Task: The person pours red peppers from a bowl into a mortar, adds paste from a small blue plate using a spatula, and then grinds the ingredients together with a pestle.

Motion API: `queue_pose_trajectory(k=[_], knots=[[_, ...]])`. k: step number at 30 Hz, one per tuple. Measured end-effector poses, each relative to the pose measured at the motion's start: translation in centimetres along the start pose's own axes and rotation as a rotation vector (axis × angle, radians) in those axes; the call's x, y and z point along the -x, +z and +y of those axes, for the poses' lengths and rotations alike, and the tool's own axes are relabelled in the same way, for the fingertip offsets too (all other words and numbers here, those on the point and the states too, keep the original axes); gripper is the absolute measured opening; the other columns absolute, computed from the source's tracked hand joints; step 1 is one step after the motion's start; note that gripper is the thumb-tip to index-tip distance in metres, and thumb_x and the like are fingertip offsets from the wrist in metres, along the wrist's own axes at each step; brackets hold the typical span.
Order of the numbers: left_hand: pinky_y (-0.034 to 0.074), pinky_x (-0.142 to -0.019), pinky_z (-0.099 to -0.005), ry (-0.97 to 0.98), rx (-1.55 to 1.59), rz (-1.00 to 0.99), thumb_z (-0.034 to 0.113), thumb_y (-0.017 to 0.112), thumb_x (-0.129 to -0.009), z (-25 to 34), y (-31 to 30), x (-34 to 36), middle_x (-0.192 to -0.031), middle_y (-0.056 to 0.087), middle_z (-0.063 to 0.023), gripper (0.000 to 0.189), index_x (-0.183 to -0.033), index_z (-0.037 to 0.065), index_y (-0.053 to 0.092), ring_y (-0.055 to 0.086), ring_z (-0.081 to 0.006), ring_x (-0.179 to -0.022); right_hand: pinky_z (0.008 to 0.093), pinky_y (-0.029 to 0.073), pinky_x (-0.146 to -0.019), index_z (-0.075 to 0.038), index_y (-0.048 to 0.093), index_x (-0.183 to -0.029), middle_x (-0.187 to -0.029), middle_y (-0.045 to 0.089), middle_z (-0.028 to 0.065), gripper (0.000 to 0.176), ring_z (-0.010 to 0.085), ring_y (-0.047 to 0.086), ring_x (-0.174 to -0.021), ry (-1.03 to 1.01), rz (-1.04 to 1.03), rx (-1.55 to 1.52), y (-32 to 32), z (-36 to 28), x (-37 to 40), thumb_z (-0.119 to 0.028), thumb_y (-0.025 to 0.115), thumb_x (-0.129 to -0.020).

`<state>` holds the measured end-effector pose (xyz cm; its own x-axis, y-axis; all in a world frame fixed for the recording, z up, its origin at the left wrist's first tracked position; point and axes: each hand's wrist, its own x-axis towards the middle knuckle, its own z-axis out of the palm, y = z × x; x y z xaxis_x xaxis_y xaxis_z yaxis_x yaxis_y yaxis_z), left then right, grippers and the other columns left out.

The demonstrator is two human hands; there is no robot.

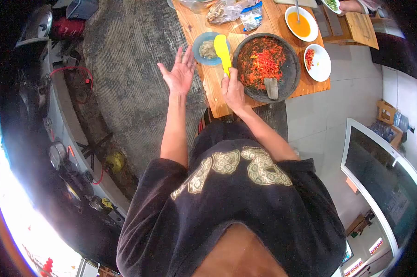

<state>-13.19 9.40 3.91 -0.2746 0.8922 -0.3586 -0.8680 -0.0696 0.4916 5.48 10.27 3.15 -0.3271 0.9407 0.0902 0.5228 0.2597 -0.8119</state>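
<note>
My right hand (pixel 234 91) grips the handle of a yellow rice paddle (pixel 222 50), its broad head raised over the table's near left part. Beside it, my left hand (pixel 179 74) is held off the table's left edge, palm up, fingers spread, with nothing in it. A blue bowl (pixel 197 48) with a pale, chopped-looking food (pixel 208 49) stands just behind the paddle. To the right sits a wide dark stone mortar (pixel 291 74) containing red and orange chopped chili (pixel 264 60). A short stone pestle (pixel 271 87) rests inside the mortar near its front rim.
On the wooden table (pixel 215 94) are a bowl of orange liquid (pixel 301 25) with a spoon, a white bowl (pixel 321 69) of red pieces, and plastic bags (pixel 251 17). Another person's hand (pixel 351 6) holds a bowl of green pieces (pixel 331 4) at the top right.
</note>
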Motion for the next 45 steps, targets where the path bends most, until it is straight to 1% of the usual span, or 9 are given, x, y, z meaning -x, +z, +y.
queue_pose_trajectory(k=[3,6,15,24,28,31,37,42,45], knots=[[0.009,-0.115,-0.0467,-0.047,0.096,-0.014,0.081,0.008,-0.08,-0.4,-0.7,0.3,-0.152,0.022,-0.0164,0.101,-0.148,0.006,0.019,0.016,-0.0318,-0.141,0.0527,0.039,-0.048,-0.002,0.03,-0.116,-0.057,0.053,0.0253,0.028,0.0446,0.055,-0.053,0.145,-0.264,0.053,1.2,1.3,0.0,-0.013,0.044,-0.094],[0.018,-0.112,-0.0418,-0.095,0.138,-0.064,0.084,0.016,-0.077,-0.4,-1.2,0.2,-0.15,0.028,-0.0129,0.103,-0.146,0.008,0.029,0.024,-0.0276,-0.138,0.0527,0.037,-0.046,0.0,0.028,-0.113,-0.057,0.052,0.0273,0.027,0.0457,0.054,-0.053,0.097,-0.243,0.05,1.5,0.8,0.2,-0.012,0.043,-0.094],[0.01,-0.112,-0.0431,-0.103,-0.036,0.03,0.084,0.013,-0.077,-1.0,-1.2,0.6,-0.154,0.02,-0.0052,0.098,-0.146,0.017,0.031,0.012,-0.0253,-0.141,0.0533,0.037,-0.045,0.001,0.03,-0.111,-0.055,0.052,0.0261,0.028,0.0457,0.053,-0.05,0.156,-0.247,0.109,2.4,2.3,0.8,-0.013,0.046,-0.093],[0.012,-0.109,-0.0449,-0.14,-0.041,0.042,0.085,0.012,-0.077,-1.3,-1.1,0.4,-0.152,0.023,-0.0053,0.097,-0.146,0.02,0.031,0.016,-0.0249,-0.139,0.0547,0.038,-0.049,-0.002,0.03,-0.113,-0.055,0.051,0.0263,0.026,0.0471,0.053,-0.053,0.161,-0.246,0.117,2.3,1.5,0.4,-0.012,0.043,-0.094],[0.013,-0.11,-0.0436,-0.152,-0.048,0.033,0.084,0.012,-0.078,-1.3,-1.0,0.3,-0.151,0.025,-0.0059,0.098,-0.146,0.017,0.032,0.018,-0.0247,-0.138,0.0543,0.04,-0.05,-0.004,0.03,-0.12,-0.057,0.054,0.0239,0.032,0.0475,0.054,-0.054,0.204,-0.239,0.144,2.3,1.4,0.5,-0.015,0.044,-0.094],[0.011,-0.112,-0.0449,-0.187,0.013,0.008,0.082,0.01,-0.079,-1.1,-0.9,0.7,-0.151,0.025,-0.007,0.1,-0.145,0.01,0.031,0.018,-0.0249,-0.138,0.0523,0.044,-0.054,-0.007,0.033,-0.127,-0.066,0.059,0.0213,0.037,0.0449,0.057,-0.059,0.026,-0.026,0.113,1.9,0.2,0.3,-0.015,0.045,-0.093],[0.009,-0.113,-0.0501,-0.215,0.142,0.021,0.081,0.009,-0.08,-0.7,-0.3,0.3,-0.15,0.025,-0.0119,0.106,-0.144,-0.002,0.027,0.018,-0.0273,-0.139,0.0465,0.048,-0.056,-0.02,0.045,-0.13,-0.078,0.063,0.0165,0.041,0.0345,0.063,-0.068,0.027,-0.194,0.187,-1.1,-1.9,-0.7,-0.015,0.049,-0.09],[0.013,-0.112,-0.0525,-0.237,0.327,-0.014,0.082,0.01,-0.079,-0.7,0.9,0.2,-0.146,0.029,-0.0183,0.109,-0.141,-0.006,0.028,0.024,-0.031,-0.135,0.0463,0.048,-0.057,-0.021,0.049,-0.127,-0.078,0.063,0.0185,0.038,0.0375,0.063,-0.069,-0.109,-0.125,0.103,-1.5,-1.5,0.0,-0.015,0.052,-0.09],[0.019,-0.11,-0.0526,-0.258,0.307,0.013,0.08,0.008,-0.081,-0.9,0.9,0.1,-0.14,0.04,-0.0157,0.106,-0.138,-0.005,0.033,0.039,-0.0334,-0.122,0.046,0.049,-0.057,-0.021,0.049,-0.127,-0.078,0.063,0.018,0.039,0.0372,0.063,-0.069,-0.091,-0.174,0.151,-1.5,-1.1,0.1,-0.014,0.052,-0.089]])
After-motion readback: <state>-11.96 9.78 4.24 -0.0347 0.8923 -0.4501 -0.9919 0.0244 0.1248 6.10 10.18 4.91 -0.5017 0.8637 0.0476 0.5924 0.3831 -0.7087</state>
